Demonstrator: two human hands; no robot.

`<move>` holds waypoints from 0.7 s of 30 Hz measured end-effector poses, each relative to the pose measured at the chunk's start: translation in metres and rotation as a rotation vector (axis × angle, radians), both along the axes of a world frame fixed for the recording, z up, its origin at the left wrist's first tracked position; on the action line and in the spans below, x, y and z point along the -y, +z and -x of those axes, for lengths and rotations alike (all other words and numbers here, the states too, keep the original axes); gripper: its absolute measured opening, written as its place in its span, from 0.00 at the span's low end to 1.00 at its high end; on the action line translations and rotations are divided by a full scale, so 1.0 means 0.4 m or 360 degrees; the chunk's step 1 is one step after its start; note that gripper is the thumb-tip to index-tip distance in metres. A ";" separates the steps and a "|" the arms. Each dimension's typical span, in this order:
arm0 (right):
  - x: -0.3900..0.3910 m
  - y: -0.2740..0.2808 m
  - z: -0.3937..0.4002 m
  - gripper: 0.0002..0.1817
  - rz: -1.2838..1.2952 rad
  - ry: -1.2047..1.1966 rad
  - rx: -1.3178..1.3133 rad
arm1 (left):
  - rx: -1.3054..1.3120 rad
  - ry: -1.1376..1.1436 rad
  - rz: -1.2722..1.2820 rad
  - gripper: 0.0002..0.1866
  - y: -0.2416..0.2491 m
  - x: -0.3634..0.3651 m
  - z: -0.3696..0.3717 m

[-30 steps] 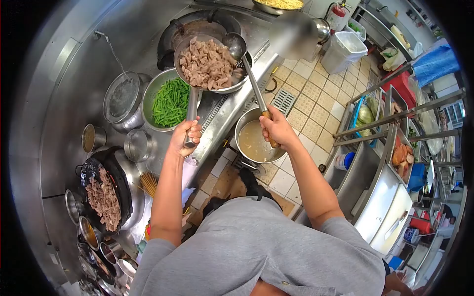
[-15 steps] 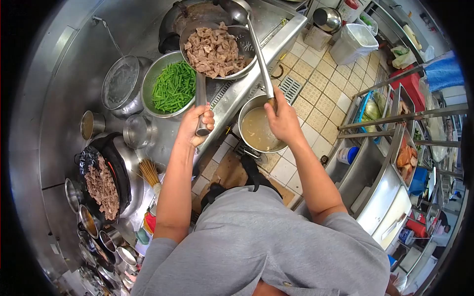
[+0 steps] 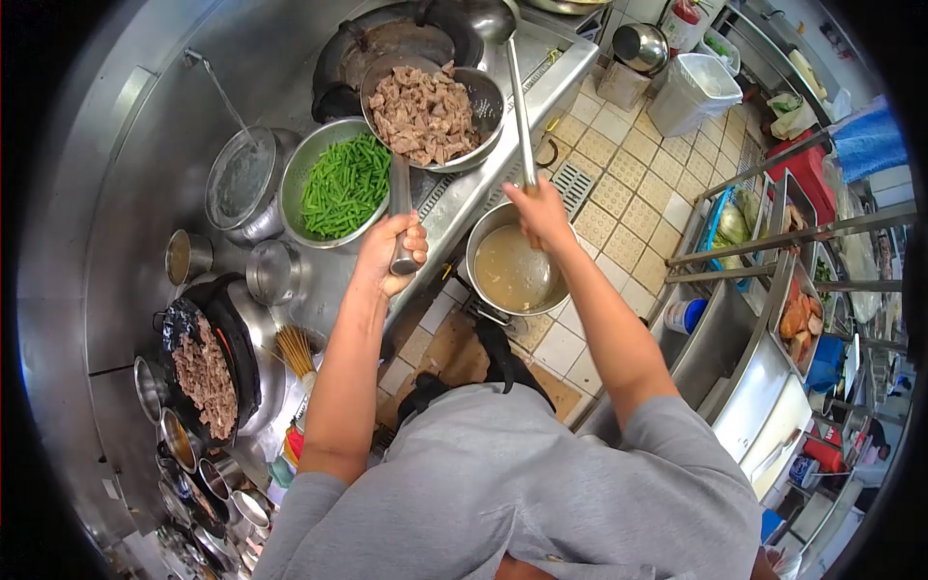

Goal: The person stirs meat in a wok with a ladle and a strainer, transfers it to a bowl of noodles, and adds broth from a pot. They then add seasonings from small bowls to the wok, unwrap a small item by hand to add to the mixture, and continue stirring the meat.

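Note:
My left hand (image 3: 391, 253) is wrapped round the grey handle of a perforated strainer (image 3: 488, 101), which holds sliced cooked meat (image 3: 423, 114). The strainer is over the steel counter, beside a bowl of cut green beans (image 3: 344, 186) and in front of a dark wok (image 3: 387, 43). In my right hand (image 3: 543, 215) is the lower end of a long-handled ladle (image 3: 522, 116); its bowl is at the far end, by the wok. Below my right hand stands a pot of cloudy broth (image 3: 509, 266).
Water runs into a steel pot (image 3: 240, 179) at the left. Another wok with sliced meat (image 3: 205, 377) sits lower left, near a bamboo brush (image 3: 295, 350). Right are a steel rack (image 3: 793, 244), a food tray and a white bin (image 3: 698, 92) on the tiled floor.
The ladle and my right hand have shifted slightly; the ladle's bowl is farther right, over the wok's edge. The strainer appears slightly lower and to the right, still in my left hand.

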State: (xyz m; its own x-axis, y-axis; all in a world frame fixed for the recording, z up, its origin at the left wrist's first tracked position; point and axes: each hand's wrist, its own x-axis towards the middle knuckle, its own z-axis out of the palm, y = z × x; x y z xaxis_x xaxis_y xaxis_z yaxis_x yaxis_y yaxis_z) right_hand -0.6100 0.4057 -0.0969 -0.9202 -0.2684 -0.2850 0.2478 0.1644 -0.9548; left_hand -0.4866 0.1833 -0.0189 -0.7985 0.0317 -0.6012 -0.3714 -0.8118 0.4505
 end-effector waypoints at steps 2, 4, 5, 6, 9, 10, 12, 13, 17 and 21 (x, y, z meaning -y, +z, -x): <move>0.078 0.032 0.088 0.29 -0.0279 -0.0213 -0.0084 | -0.0016 -0.0014 -0.0013 0.05 -0.016 0.004 0.000; 0.151 -0.036 0.167 0.38 -0.0402 -0.0469 -0.0280 | 0.0005 0.0003 0.0015 0.05 -0.006 -0.006 0.004; 0.177 -0.031 0.191 0.40 -0.0484 -0.0551 -0.0285 | 0.0027 0.0005 0.0025 0.05 -0.008 -0.005 0.006; 0.196 -0.046 0.209 0.37 -0.0606 -0.0596 -0.0301 | 0.0015 0.0009 0.0002 0.06 -0.011 -0.006 0.006; 0.229 -0.149 0.263 0.31 -0.0474 -0.0637 -0.0215 | 0.0007 0.0035 0.0019 0.06 -0.020 -0.019 0.001; 0.232 -0.082 0.247 0.18 -0.0223 -0.0597 0.0101 | 0.0010 0.0033 0.0023 0.07 -0.021 -0.019 0.002; 0.247 -0.095 0.252 0.15 -0.0103 -0.0547 0.0192 | -0.0001 0.0029 0.0020 0.08 -0.011 -0.024 0.012; 0.243 -0.105 0.264 0.13 0.0008 -0.0515 0.0265 | -0.0012 -0.0010 0.0003 0.08 -0.013 -0.009 0.009; 0.226 -0.067 0.240 0.11 0.0352 -0.0728 0.0331 | -0.0079 0.0005 -0.0124 0.07 -0.034 -0.012 0.017; 0.203 -0.016 0.277 0.13 0.0447 -0.0816 0.0202 | -0.0142 -0.0005 -0.0267 0.07 -0.009 -0.052 0.059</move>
